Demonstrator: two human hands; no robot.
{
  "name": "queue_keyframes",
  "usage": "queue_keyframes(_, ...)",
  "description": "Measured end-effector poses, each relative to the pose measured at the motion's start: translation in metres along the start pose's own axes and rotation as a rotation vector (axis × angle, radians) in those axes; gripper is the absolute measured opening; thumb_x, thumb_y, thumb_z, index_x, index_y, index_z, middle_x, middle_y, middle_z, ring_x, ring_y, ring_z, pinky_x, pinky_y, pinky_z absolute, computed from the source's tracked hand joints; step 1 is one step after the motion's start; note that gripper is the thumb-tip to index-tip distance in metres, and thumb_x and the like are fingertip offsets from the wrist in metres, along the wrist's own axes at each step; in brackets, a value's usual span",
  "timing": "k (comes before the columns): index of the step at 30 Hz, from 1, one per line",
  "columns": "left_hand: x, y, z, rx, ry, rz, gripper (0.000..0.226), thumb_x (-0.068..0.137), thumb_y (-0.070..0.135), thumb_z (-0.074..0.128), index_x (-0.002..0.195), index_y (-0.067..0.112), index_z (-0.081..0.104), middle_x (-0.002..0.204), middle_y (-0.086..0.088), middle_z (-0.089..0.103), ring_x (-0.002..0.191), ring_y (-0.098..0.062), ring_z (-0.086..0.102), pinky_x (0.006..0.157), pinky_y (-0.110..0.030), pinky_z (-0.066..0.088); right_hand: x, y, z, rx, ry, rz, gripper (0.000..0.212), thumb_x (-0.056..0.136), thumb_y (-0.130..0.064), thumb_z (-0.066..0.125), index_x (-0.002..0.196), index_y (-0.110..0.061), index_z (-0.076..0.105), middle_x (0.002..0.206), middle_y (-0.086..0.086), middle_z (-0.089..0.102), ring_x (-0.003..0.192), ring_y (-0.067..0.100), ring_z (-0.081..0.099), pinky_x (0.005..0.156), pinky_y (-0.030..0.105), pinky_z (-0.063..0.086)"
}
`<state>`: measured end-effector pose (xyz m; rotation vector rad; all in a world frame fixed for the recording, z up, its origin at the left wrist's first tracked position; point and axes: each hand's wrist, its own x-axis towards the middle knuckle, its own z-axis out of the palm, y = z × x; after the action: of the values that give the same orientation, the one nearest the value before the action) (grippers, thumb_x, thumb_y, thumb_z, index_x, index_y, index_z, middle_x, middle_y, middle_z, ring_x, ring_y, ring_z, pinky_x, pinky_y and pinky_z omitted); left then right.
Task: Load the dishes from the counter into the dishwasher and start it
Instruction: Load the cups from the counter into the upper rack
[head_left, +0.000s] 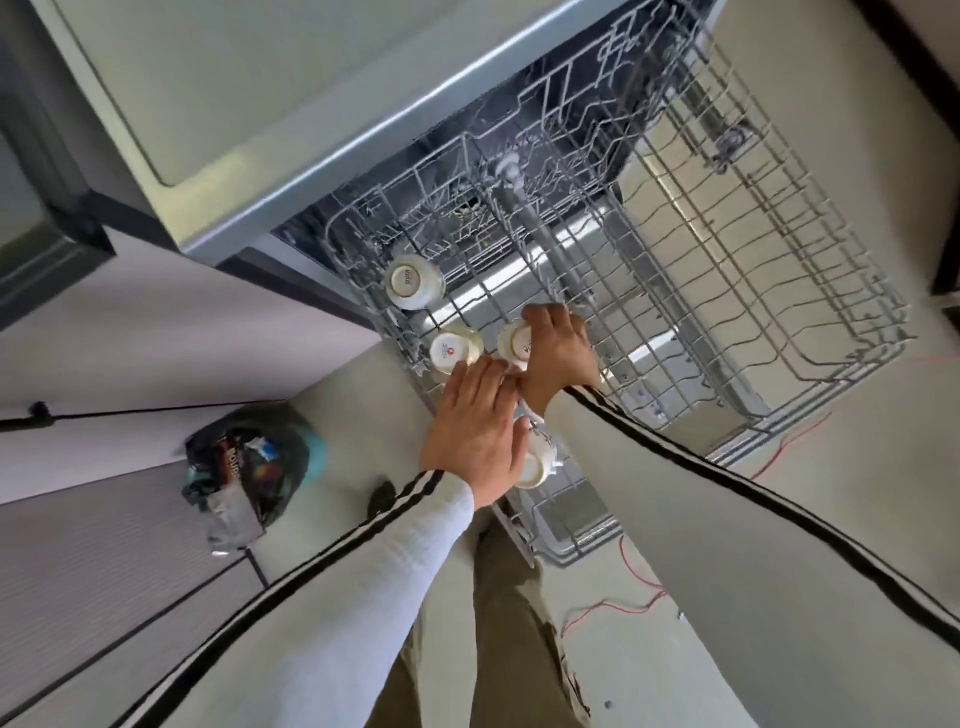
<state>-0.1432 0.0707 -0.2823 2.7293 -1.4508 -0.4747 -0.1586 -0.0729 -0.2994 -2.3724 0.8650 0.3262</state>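
Note:
The grey wire upper rack (727, 270) of the open dishwasher is pulled out in front of me. Several white cups stand upside down along its left side: one at the back (413, 280), one with a red mark on its base (453, 352), one under my right hand (511, 343) and one near the front (537, 460). My right hand (558, 353) grips the inverted cup beside the red-marked one. My left hand (475, 431) lies with straight fingers over the front cup, fingertips next to the red-marked cup.
The grey counter edge (332, 156) overhangs the rack at the back left. A black rubbish bag (244, 467) sits on the floor to the left. Thin red wires (623, 608) trail over the floor under the rack. The rack's right half holds only bare tines.

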Motion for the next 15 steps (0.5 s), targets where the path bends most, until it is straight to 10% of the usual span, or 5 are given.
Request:
queue_keyframes(9,0.001,-0.001,-0.003,-0.116,0.031,-0.026,0.059,0.080,0.030,0.055,0.134,0.008,0.046,0.140,-0.011,0.045,0.139,-0.029,0.033,0.122,-0.044,0.022,0.013,-0.014,0.009,-0.256,0.024,0.009,0.039,0.088,-0.013,0.061,0.125,-0.012,0.049,0.128,0.010,0.049,0.123,0.033,0.043,0.080,0.048,0.056)
queue_keyframes(15,-0.003,-0.016,-0.008,-0.002,-0.014,-0.050,0.063,0.080,0.034,0.066,0.134,0.005,0.051,0.142,-0.017,0.048,0.137,-0.035,0.039,0.119,-0.047,0.023,0.021,-0.004,0.006,-0.227,-0.103,0.120,0.060,0.084,-0.014,0.070,0.136,-0.015,0.039,0.137,0.009,0.043,0.127,0.033,0.044,0.088,0.051,0.054)
